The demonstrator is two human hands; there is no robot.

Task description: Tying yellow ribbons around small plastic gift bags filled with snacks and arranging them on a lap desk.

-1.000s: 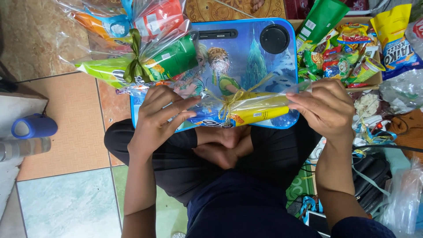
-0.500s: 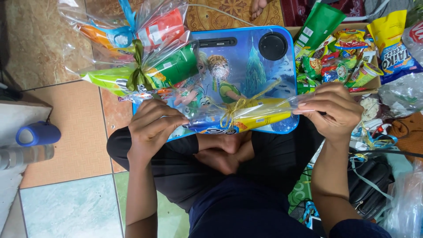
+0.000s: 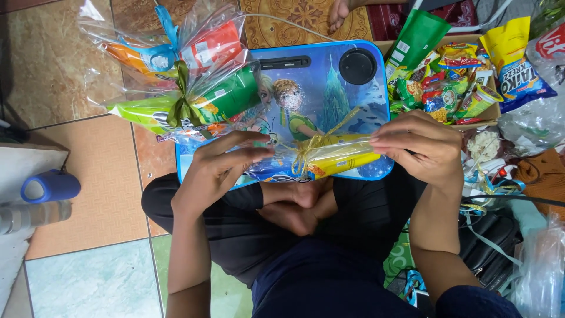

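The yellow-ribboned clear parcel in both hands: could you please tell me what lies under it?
Under the parcel lies a blue lap tray with a cartoon picture, resting over the person's crossed legs. The left hand and right hand grip its ends; the tray's near edge is mostly covered.

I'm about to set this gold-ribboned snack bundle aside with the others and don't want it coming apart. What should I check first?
1. Gold ribbon knotted around the cellophane bundle: ok.
2. Left hand holding one end: ok.
3. Right hand pinching the other end: ok.
4. Bundle resting on the blue lap tray: ok.
5. Wrap ends sealed: cannot tell, the hands cover them.
6. Finished bundles lying on the tray's far left corner, partly overhanging: not ok.
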